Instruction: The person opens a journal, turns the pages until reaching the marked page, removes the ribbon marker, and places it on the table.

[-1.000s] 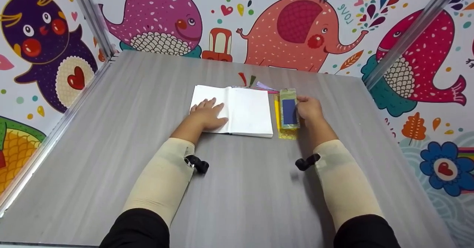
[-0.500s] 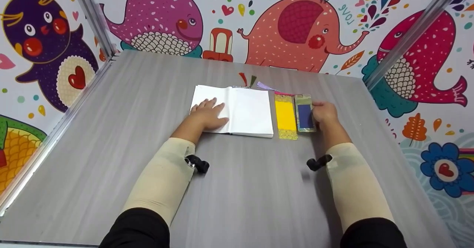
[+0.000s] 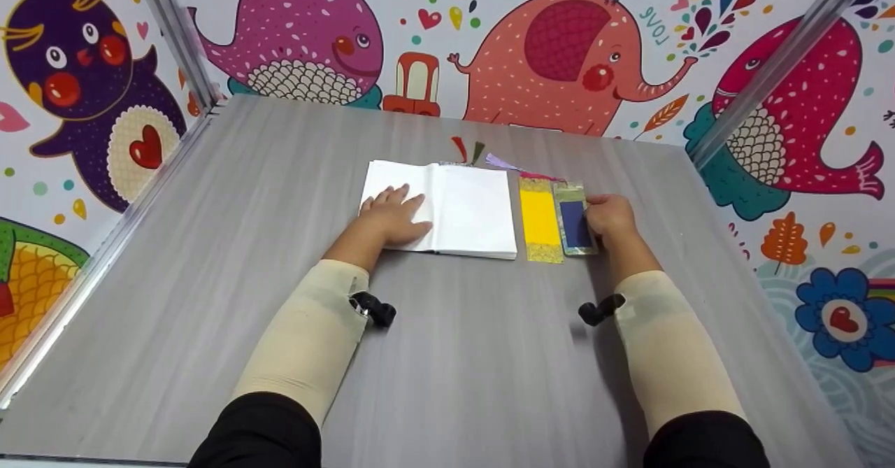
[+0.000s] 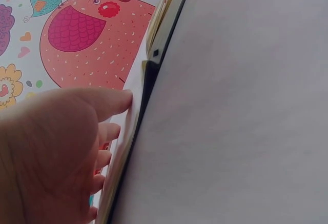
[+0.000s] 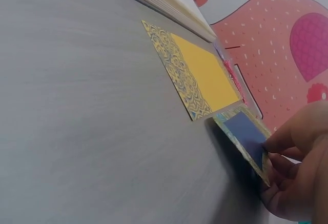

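Observation:
An open book (image 3: 472,209) with blank white pages lies on the table. My left hand (image 3: 393,216) rests flat on its left page, fingers spread; the left wrist view shows the thumb and fingertips of this hand (image 4: 66,142) along the page. To the right of the book is a yellow bookmark (image 3: 540,220) with patterned ends. Just beside it, my right hand (image 3: 612,216) pinches a blue bookmark (image 3: 575,223) with a green-gold border by its right edge. In the right wrist view the blue bookmark (image 5: 243,131) tilts over its own shadow, thumb on its face.
Red (image 3: 459,148) and green (image 3: 477,152) tassels stick out beyond the book's far edge. A lilac tassel (image 3: 500,162) and pink cord lie near the bookmarks' far ends. Printed cartoon walls (image 3: 559,55) stand around the grey table (image 3: 475,356).
My right hand has carried the blue bookmark right, off the yellow one, uncovering it, then slightly nearer to me. The left hand has stayed on the page.

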Action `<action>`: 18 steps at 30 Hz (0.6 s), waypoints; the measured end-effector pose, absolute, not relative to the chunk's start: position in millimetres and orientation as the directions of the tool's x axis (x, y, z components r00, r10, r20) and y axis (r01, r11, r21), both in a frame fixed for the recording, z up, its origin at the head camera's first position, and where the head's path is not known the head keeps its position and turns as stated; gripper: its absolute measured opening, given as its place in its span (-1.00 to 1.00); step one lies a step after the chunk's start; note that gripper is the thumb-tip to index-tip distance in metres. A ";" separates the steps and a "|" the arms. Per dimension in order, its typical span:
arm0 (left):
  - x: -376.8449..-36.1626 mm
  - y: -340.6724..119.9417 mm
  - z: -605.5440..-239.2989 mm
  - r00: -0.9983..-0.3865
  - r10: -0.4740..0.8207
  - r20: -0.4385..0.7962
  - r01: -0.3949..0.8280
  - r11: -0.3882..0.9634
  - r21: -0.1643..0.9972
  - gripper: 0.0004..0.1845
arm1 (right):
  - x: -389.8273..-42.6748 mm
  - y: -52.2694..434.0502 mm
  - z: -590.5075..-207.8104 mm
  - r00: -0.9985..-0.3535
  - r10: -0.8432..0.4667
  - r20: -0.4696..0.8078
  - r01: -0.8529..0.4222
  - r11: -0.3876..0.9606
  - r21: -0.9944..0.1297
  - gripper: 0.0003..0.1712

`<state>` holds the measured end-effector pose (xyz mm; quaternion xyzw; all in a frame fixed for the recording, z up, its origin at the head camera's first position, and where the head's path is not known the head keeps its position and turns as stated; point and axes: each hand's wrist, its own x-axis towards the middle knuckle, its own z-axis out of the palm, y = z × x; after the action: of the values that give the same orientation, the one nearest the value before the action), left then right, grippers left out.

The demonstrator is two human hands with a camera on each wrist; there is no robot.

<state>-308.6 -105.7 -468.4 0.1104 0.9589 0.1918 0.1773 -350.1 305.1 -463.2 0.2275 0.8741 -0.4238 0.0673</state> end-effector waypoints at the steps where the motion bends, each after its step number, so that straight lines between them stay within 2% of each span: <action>1: -308.6 -105.6 -468.2 -0.912 0.280 -0.300 0.143 0.902 0.407 -0.16 | -349.6 304.7 -463.0 -0.891 0.341 -0.301 0.448 0.547 -0.707 -0.37; 11: -308.4 -106.2 -467.7 -0.912 0.284 -0.295 0.149 0.901 0.407 -0.16 | -343.0 283.9 -456.8 -0.923 0.317 -0.218 0.373 0.604 -0.704 -0.34; 18: -307.5 -106.4 -467.5 -0.912 0.285 -0.294 0.147 0.898 0.416 -0.16 | -333.5 249.7 -448.7 -0.932 0.271 -0.239 0.356 0.576 -0.736 -0.37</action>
<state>-307.5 -106.4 -467.5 0.1126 0.9579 0.1963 0.1764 -333.5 249.7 -448.7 0.1768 0.8863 -0.4252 0.0499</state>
